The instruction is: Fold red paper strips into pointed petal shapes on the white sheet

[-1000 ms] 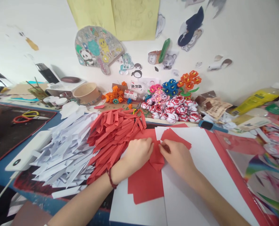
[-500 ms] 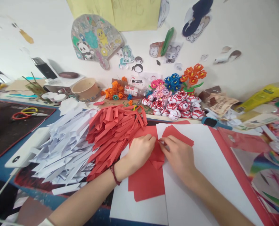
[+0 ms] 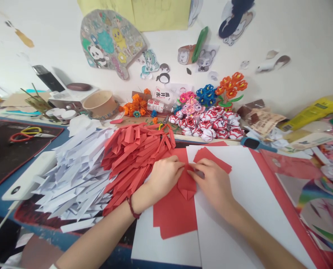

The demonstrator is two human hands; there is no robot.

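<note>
Both hands pinch the far part of a small folded red paper (image 3: pixel 187 186), whose pointed near end faces me. My left hand (image 3: pixel 168 173) closes on its left side, and my right hand (image 3: pixel 213 183) grips the right side with thumb and fingers. Flat red sheets (image 3: pixel 175 220) lie beneath it on large white paper (image 3: pixel 236 231). Behind my right hand rests a small stack of red paper (image 3: pixel 215 160). Just left of my left hand is a heap of folded red strips (image 3: pixel 133 160). The fingertips partly hide the paper's far edge.
Folded white strips (image 3: pixel 76 175) are heaped at left, beside a white power strip (image 3: pixel 28 175) with a cable. Scissors (image 3: pixel 28 134) lie on a dark mat. Red-and-white paper flowers (image 3: pixel 208 123), a round tub (image 3: pixel 99 104) and a blue watch (image 3: pixel 252 143) line the back.
Both hands stay on the folded red paper with small finger shifts at its far edge. The camera view has tilted slightly, moving the surroundings a little.
</note>
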